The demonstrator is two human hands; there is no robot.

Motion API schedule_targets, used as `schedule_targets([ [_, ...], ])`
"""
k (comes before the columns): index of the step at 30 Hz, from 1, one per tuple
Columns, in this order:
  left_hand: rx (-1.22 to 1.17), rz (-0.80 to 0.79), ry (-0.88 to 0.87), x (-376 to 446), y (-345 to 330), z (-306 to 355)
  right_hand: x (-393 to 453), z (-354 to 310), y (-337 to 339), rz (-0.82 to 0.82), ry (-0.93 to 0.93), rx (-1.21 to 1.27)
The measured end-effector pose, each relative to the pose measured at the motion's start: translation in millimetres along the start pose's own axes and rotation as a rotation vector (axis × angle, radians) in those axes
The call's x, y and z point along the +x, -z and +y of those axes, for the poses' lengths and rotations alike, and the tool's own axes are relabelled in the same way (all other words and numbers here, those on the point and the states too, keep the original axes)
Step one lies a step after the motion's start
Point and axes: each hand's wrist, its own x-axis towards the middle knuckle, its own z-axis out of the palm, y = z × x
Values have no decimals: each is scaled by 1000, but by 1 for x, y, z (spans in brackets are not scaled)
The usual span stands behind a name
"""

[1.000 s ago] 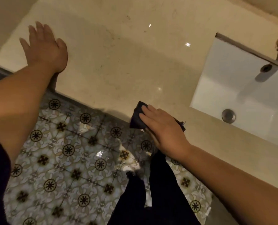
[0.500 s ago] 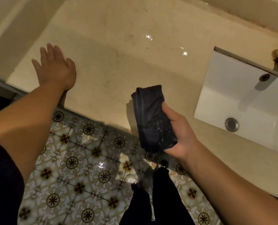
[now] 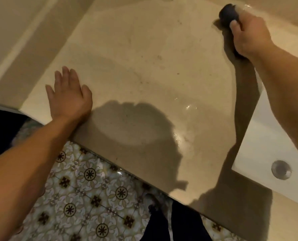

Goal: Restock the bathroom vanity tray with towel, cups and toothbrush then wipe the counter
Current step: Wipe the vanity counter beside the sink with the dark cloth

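My right hand (image 3: 249,33) is closed around a bunched dark cloth (image 3: 229,13) and presses it on the far back of the beige stone counter (image 3: 144,66), near the back wall. Only the cloth's rounded end shows past my fingers. My left hand (image 3: 69,98) lies flat, fingers spread, on the counter's front left edge and holds nothing. Wet streaks glint on the counter near the sink. No tray, towel, cups or toothbrush are in view.
A white undermount sink (image 3: 266,145) with a metal drain (image 3: 281,169) sits at the right, partly under my right forearm. Patterned floor tiles (image 3: 85,197) lie below the counter edge, with my dark trouser legs (image 3: 170,223). A beige wall (image 3: 23,32) borders the left.
My right hand has carried the cloth from above the counter's front edge to the far back by the wall and set it down. My left hand stays planted on the counter.
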Motion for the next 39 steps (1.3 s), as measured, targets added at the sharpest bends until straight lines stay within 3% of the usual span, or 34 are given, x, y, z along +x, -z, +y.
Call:
schedule_targets([
  [3, 4, 13, 12, 3, -2, -1, 30, 2, -26, -29, 201, -233],
  [8, 19, 17, 28, 3, -4, 1, 13, -33, -41, -81, 343, -299],
  [14, 34, -1, 13, 3, -2, 2, -185, -116, -74, -282, 683, -81],
  [16, 27, 1, -1, 1, -1, 1, -257, -134, -78, -377, 739, 2],
  [19, 17, -9, -5, -1, -2, -1, -321, -143, -83, -360, 737, 45],
  [22, 26, -21, -11, 0, -4, -1, -351, -158, -80, -408, 686, 69],
  [27, 41, -51, -10, 1, -2, -3, -374, -181, -63, -574, 481, 495],
  [29, 28, -69, -18, 1, -1, -3, -380, -177, -61, -702, 217, 739],
  [32, -4, -99, -26, 0, 2, -6, -378, -174, -42, -935, -510, 1368],
  [34, -53, -150, -49, -4, 8, -7, -372, -175, -24, -916, -714, 1627],
  [36, -220, -217, -86, -22, 24, 1, -364, -177, 1, -953, -655, 1763],
  [39, -846, -384, -145, -76, 70, 35, -351, -183, 46, -971, -344, 1654],
])
